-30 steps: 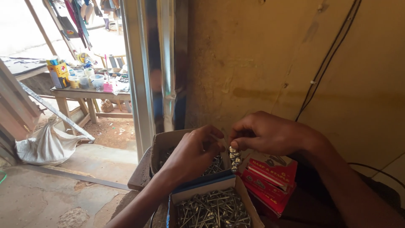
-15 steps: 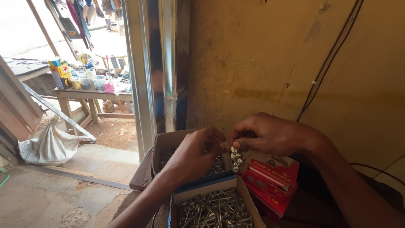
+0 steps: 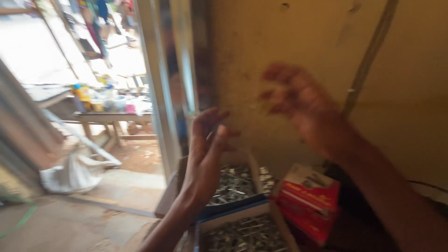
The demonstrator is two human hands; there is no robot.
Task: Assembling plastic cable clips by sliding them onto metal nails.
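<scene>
In the head view, both hands have lifted off the boxes since half a second ago. Then they were pinched together over the far box, working a small cluster of metal pieces between the fingertips. The left hand (image 3: 205, 154) is now raised edge-on above the far open box of screws (image 3: 235, 184), fingers straight and loosely spread, holding nothing that shows. The right hand (image 3: 298, 105) has swung up higher, in front of the yellowish wall (image 3: 289, 32). It is blurred by motion with its fingers splayed wide, and no piece can be made out in it. The two hands, which were touching, now stand well apart.

The near open box of screws (image 3: 247, 233) lies just below the far one, as before, and the red carton (image 3: 308, 198) sits just to their right, under the right forearm. The cluster of pieces held earlier cannot be found. The view itself has tilted and blurred. Left of the metal door frame (image 3: 158, 93), the outdoor table (image 3: 112, 116) with its bottles and the white sack (image 3: 74, 172) on the ground remain.
</scene>
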